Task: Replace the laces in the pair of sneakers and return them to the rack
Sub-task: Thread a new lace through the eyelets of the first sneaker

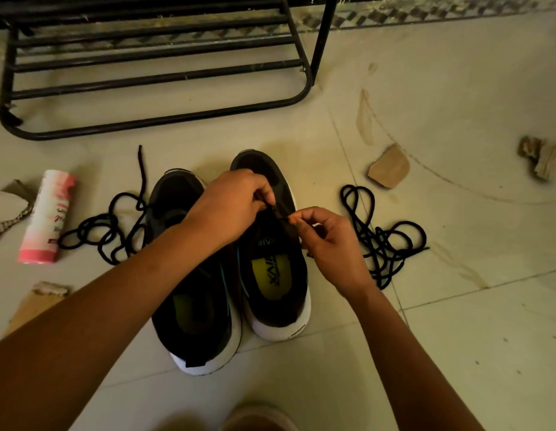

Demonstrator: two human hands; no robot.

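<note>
Head view: the 2 sneakers stand side by side on the tiled floor (pixel 441 353), with the toes toward 12 o'clock. These are the left sneaker (pixel 192 309) and the right sneaker (pixel 278 297), and their sides are touching. The eyelet rows that show look bare. 1 black lace heap (pixel 105 231) lies at 9 o'clock of the pair. A 2nd lace heap (pixel 382 244) lies at 3 o'clock, just beside the right sneaker. The rack (pixel 152 76) waits at 12 o'clock. A pink bottle (pixel 48 216) lies further out at 9 o'clock.

I judge the laces to be light, soft and limp. Such a cord bends if it is pushed from the middle, so it is better taken close to the stiff tip. The sneakers look light with a soft upper, and they may slide on the smooth tile, so 1 hand should steady the shoe near the eyelets.

The left hand (pixel 236 203) has its fingers curled and pinches a short lace end (pixel 272 208) over the front of the right sneaker. The right hand (pixel 329 241), at 4 o'clock of the left hand, nips the same lace end between thumb and forefinger. Its other fingers are loosely bent. Whether this lace end belongs to 1 of the heaps, I cannot tell.
</note>
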